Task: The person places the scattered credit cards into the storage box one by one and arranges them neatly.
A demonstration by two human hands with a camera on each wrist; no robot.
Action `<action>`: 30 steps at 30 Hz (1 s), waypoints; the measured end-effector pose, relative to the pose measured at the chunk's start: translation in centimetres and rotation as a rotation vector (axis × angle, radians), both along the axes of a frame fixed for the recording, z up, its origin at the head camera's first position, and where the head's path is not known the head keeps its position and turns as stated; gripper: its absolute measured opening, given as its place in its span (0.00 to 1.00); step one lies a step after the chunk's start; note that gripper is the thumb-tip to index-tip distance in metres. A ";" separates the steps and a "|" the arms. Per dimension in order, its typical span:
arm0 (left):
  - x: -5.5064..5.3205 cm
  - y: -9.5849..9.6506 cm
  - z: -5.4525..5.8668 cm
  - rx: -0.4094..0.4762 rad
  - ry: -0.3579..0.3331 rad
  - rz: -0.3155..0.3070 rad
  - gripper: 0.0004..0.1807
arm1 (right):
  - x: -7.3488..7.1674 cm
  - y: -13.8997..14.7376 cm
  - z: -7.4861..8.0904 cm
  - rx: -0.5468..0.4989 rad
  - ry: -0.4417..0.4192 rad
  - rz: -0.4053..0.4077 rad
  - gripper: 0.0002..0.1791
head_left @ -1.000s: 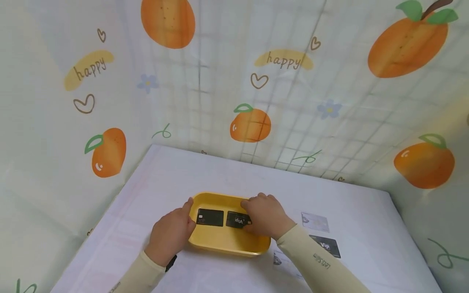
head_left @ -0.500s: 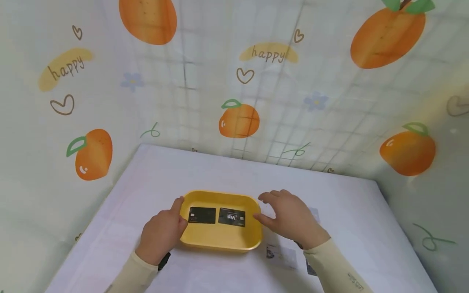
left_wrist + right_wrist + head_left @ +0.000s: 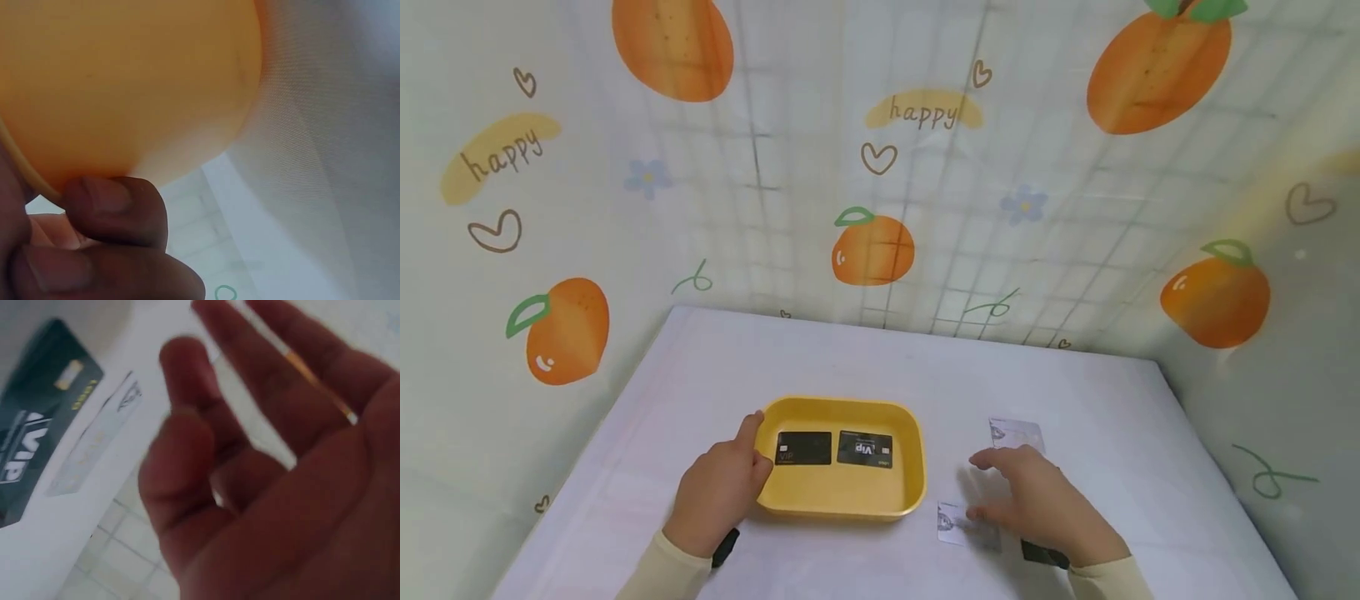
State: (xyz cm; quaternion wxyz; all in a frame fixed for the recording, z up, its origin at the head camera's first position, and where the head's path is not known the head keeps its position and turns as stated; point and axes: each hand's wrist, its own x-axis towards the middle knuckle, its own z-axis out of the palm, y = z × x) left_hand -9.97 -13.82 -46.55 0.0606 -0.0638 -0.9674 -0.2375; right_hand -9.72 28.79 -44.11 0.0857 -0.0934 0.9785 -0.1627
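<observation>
My left hand (image 3: 718,492) grips the left rim of a yellow tray (image 3: 835,492); in the left wrist view, fingertips (image 3: 112,209) curl against the tray's edge. Two cards lie side by side in the tray: a black VIP card (image 3: 803,450) on the left and another black VIP card (image 3: 865,448) with its print upside down. Right of the tray, my right hand (image 3: 1041,504) hovers over the cards there, thumb and fingers apart and holding nothing. Beneath its thumb lies a silver card (image 3: 953,525). Another silver card (image 3: 1011,432) shows past the fingers, and a dark card (image 3: 1041,555) is partly hidden by the wrist.
All of this lies on a white tabletop (image 3: 820,354). A curtain (image 3: 940,183) printed with oranges and "happy" surrounds the table at the back and sides.
My right hand has let go of the right black card in the tray and moved right, over the loose cards. The left hand stays on the tray's rim. The head view has turned slightly right.
</observation>
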 end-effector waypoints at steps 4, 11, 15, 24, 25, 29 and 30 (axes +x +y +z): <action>0.1 0.1 0.0 0.010 0.007 -0.004 0.34 | 0.6 0.1 -0.5 0.009 -0.104 -0.016 0.44; 0.1 -0.1 -0.2 -0.005 0.016 0.008 0.33 | 0.8 0.0 -0.9 0.017 -0.108 0.081 0.41; 0.0 -0.1 -0.4 -0.012 0.031 0.008 0.32 | 0.6 -0.1 -1.1 0.003 -0.123 0.088 0.37; 0.1 0.0 -0.4 -0.017 0.025 0.014 0.32 | 0.5 0.3 -1.2 -0.045 -0.157 0.099 0.33; 0.1 0.0 -0.5 -0.017 0.022 0.011 0.32 | 0.5 0.3 -1.3 -0.048 -0.159 0.104 0.32; 0.1 0.1 -0.4 -0.019 0.008 0.006 0.32 | 0.6 0.2 -1.4 -0.033 -0.161 0.117 0.30; 0.1 0.1 -0.4 -0.018 0.007 0.005 0.32 | 0.6 0.2 -1.4 -0.035 -0.162 0.119 0.30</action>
